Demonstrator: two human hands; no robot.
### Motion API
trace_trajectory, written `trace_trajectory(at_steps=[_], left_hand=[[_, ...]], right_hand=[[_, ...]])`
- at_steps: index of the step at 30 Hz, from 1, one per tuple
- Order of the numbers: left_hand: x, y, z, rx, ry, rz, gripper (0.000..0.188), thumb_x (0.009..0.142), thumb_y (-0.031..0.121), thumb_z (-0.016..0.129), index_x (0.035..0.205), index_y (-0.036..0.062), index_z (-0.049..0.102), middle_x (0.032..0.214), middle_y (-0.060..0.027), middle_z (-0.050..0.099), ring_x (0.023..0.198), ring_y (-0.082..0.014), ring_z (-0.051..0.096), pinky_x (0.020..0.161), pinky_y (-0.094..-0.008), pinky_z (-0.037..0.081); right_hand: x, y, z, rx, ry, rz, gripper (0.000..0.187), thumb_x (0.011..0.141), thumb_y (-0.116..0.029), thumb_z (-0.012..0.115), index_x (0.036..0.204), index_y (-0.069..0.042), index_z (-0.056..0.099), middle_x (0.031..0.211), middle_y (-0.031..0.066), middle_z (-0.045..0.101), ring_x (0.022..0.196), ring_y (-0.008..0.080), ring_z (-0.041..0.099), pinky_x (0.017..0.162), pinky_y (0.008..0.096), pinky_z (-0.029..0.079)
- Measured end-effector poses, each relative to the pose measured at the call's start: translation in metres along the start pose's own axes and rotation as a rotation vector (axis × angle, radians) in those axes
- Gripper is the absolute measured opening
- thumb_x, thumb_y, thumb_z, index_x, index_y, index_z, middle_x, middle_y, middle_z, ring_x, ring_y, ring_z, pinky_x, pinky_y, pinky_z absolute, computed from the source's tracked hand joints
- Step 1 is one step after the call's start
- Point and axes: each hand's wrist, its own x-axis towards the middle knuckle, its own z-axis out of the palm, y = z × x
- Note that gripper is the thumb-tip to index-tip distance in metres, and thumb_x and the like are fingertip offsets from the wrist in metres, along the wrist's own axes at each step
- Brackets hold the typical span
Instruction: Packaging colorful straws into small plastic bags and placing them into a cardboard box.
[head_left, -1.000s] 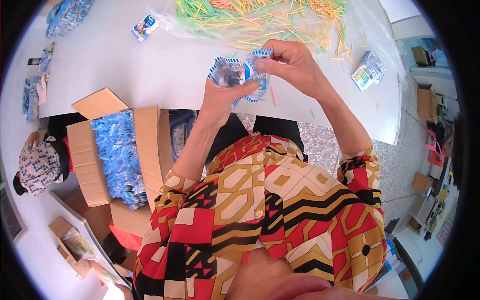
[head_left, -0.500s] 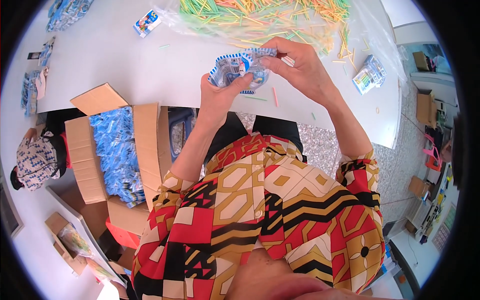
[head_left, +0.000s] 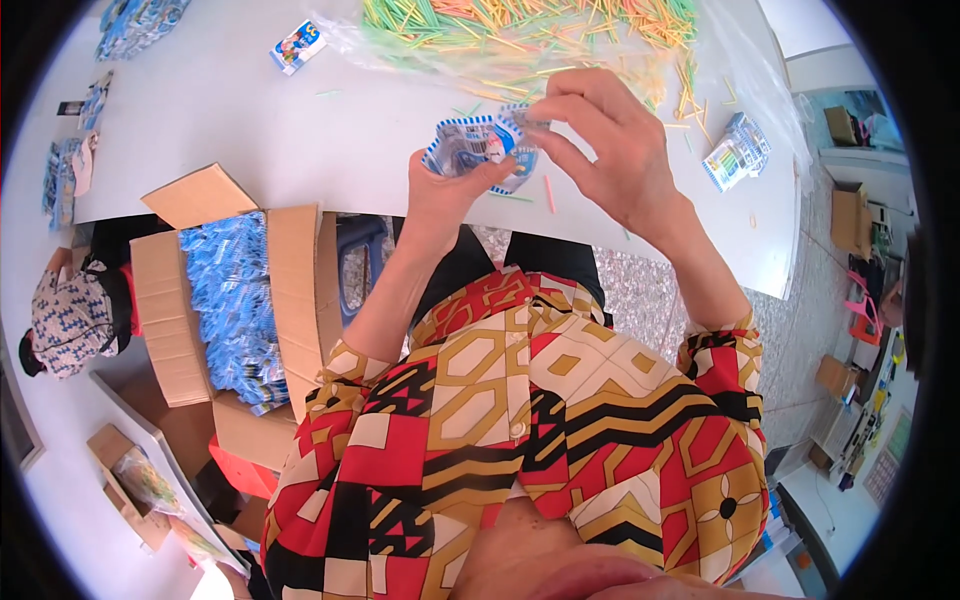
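My left hand [head_left: 442, 200] is closed round several small blue-and-white printed plastic packets [head_left: 465, 140] above the table's near edge, its thumb across their front. Their striped tops fan apart. At the right side of these packets is my right hand [head_left: 620, 150], with thumb and fingertips closing on the edge of one; the fingers partly hide the contact. Under my hands, a pink stick [head_left: 550, 194] lies on the white table [head_left: 330, 150]. Beyond them spreads a big pile of thin green, orange and yellow sticks [head_left: 540, 30] on clear plastic film.
An open cardboard box [head_left: 295, 290] full of blue packets stands at my left, below the table. More packets [head_left: 738, 152] lie on the table's right end, and a single packet [head_left: 297, 47] farther left. Another person [head_left: 75, 310] is at the far left. A blue stool [head_left: 360, 255] stands under the table.
My right hand has shifted slightly right and turned, its fingers more bent at the packet edge. The left hand has moved a little right with the packets.
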Motion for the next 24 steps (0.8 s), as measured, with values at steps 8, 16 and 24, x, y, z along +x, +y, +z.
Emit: trace_trajectory(at_steps=[8,16,24], left_hand=[[-0.004,-0.005,-0.003,0.034,0.041,0.019,0.017,0.076,0.003,0.069,0.091,-0.0014,0.065,0.083,-0.0046,0.065,0.074,-0.0090,0.060,0.070,-0.0235,0.048],[-0.002,-0.006,-0.002,-0.050,0.042,-0.032,0.019,0.075,0.003,0.070,0.092,0.0010,0.063,0.084,-0.0028,0.064,0.075,-0.0085,0.059,0.070,-0.0244,0.047],[-0.001,-0.003,-0.002,0.014,0.049,-0.014,0.022,0.074,0.003,0.072,0.094,-0.0001,0.064,0.086,-0.0045,0.065,0.075,-0.0094,0.060,0.070,-0.0249,0.048]], right_hand=[[-0.002,-0.010,-0.004,-0.222,-0.092,-0.125,0.013,0.070,0.000,0.068,0.081,-0.001,0.062,0.087,0.0076,0.060,0.070,0.0206,0.059,0.057,0.0274,0.048],[-0.007,0.000,-0.007,0.178,-0.127,0.037,0.015,0.072,0.006,0.064,0.084,0.000,0.060,0.090,0.0097,0.064,0.073,0.0205,0.063,0.059,0.0274,0.050],[-0.008,0.009,-0.002,-0.058,-0.121,-0.126,0.013,0.074,0.001,0.064,0.085,-0.003,0.060,0.089,0.0068,0.064,0.071,0.0181,0.063,0.059,0.0260,0.050]])
